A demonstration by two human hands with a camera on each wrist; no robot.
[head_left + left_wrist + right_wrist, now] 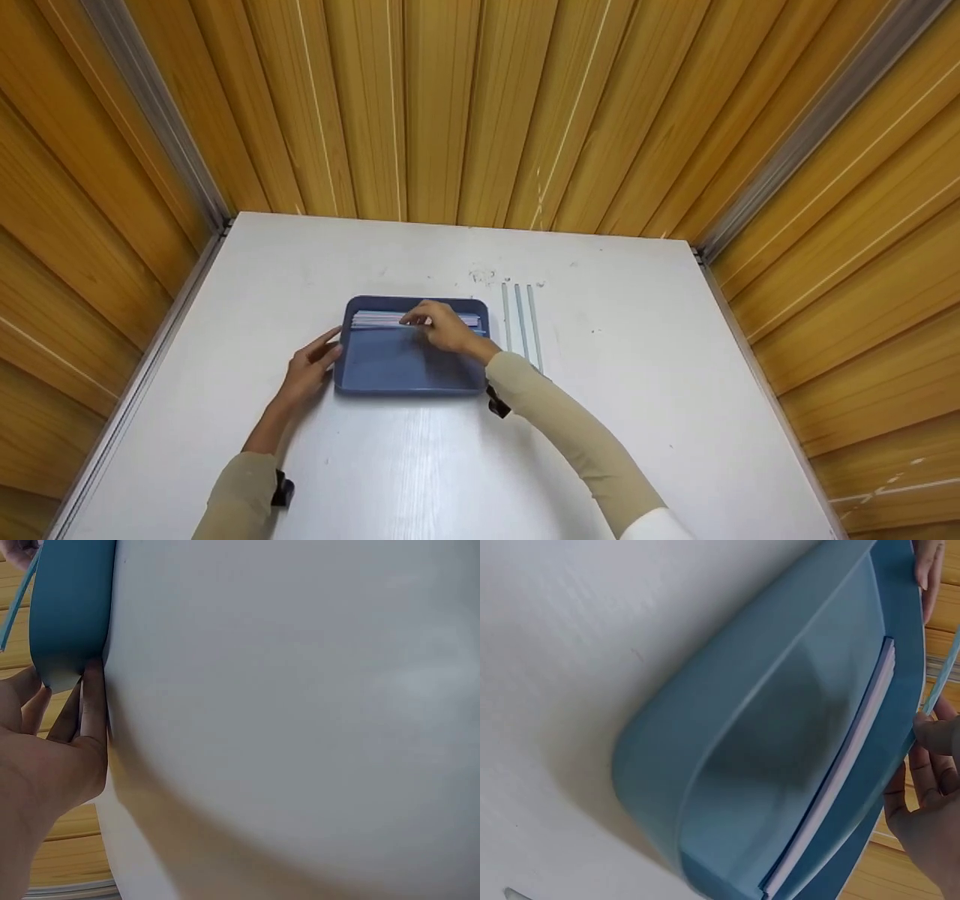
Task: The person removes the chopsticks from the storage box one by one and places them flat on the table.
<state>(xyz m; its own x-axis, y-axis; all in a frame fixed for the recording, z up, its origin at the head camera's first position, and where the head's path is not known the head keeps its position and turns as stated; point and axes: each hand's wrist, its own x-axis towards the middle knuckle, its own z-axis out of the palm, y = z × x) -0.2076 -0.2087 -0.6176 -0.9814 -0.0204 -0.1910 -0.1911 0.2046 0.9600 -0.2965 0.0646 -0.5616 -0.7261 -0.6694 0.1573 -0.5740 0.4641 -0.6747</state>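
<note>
Boards (431,112) of yellow-brown wood are set up round a white table (405,465), on which a blue tray (382,364) is placed. The tray's left wall is touched from outside by the left hand (307,371); its fingers are held a little apart, with gaps shown in the left wrist view, and the tray seems to be steadied by them rather than gripped. The right hand (441,326) is held over the tray, towards its far side. Along the far wall inside, a bundle (375,320) of pink and blue strips is laid lengthwise. On the table, just right of the tray, three loose strips (522,322) are laid side by side, nearly parallel and not touching. One held strip (943,673), pale blue, is pinched between the right thumb and fingertips above the tray; whether it is touching the bundle cannot be told.

The step in hand is judged to be the handling of one strip at the tray. Whether it is being taken out or put in is not settled by these views, though taking out is made likelier by the row outside. If so, the strip needs to be lifted over the right wall and set down beside the row, with the pinch kept firm, since something so thin could easily be twisted.
</note>
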